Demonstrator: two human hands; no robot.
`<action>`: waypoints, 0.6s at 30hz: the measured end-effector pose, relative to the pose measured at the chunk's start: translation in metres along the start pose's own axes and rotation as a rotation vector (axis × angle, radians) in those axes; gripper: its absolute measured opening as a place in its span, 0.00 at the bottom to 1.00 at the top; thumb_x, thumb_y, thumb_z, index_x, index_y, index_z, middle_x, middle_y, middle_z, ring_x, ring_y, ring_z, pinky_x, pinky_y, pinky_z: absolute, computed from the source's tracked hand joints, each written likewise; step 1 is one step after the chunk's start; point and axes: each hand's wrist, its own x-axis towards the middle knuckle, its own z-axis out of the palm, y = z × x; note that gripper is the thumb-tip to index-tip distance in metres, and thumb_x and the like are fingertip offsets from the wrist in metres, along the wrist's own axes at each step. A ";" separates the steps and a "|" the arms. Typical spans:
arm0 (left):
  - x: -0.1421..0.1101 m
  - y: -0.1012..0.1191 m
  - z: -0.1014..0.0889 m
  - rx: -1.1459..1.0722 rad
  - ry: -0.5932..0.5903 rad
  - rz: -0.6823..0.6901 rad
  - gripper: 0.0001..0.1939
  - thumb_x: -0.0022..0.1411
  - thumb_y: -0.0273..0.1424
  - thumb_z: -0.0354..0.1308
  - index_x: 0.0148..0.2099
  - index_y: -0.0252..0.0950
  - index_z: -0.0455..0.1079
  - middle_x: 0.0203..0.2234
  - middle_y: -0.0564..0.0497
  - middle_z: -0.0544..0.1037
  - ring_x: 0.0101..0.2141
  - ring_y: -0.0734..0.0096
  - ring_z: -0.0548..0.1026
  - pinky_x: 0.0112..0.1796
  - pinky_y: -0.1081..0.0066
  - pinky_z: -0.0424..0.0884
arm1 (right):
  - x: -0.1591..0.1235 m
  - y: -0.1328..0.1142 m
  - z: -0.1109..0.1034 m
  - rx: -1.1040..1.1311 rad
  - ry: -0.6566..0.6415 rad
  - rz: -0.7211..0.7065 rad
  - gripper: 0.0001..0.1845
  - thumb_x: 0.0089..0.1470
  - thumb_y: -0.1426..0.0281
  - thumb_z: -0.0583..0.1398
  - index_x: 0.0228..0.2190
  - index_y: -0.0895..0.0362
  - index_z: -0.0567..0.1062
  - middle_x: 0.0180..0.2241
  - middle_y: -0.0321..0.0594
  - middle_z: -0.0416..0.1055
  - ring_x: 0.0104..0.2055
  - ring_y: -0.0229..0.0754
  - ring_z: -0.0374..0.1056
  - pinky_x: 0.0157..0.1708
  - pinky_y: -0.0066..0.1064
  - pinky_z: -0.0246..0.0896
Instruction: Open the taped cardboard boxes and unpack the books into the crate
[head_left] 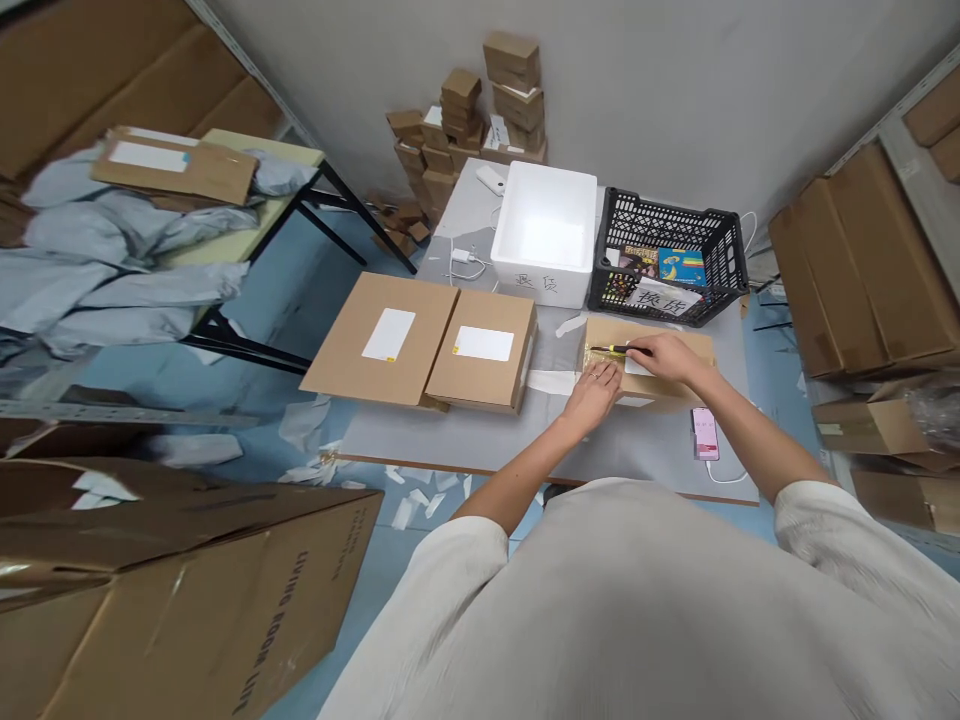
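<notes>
A brown cardboard box (694,347) with clear tape at its left end lies on the grey table in front of me. My right hand (664,357) is closed round a black and yellow utility knife (619,349). The knife points left, over the taped end of the box. My left hand (595,393) lies on the near left part of the same box, its fingers extended on the cardboard. A white label on the box is partly covered by my right hand.
Two labelled cardboard boxes (480,375) (409,300) lie to the left. Behind stand a white foam bin (544,275) and a black plastic crate (667,305). A charging phone (705,433) lies near the front edge of the table (450,440). Paper scraps litter the floor.
</notes>
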 end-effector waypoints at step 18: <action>0.001 0.002 -0.001 0.009 0.008 0.012 0.22 0.80 0.31 0.55 0.70 0.35 0.75 0.68 0.37 0.78 0.70 0.52 0.74 0.74 0.48 0.66 | 0.007 -0.016 -0.014 -0.208 -0.125 -0.054 0.21 0.75 0.64 0.54 0.50 0.56 0.86 0.48 0.51 0.87 0.46 0.53 0.79 0.42 0.36 0.60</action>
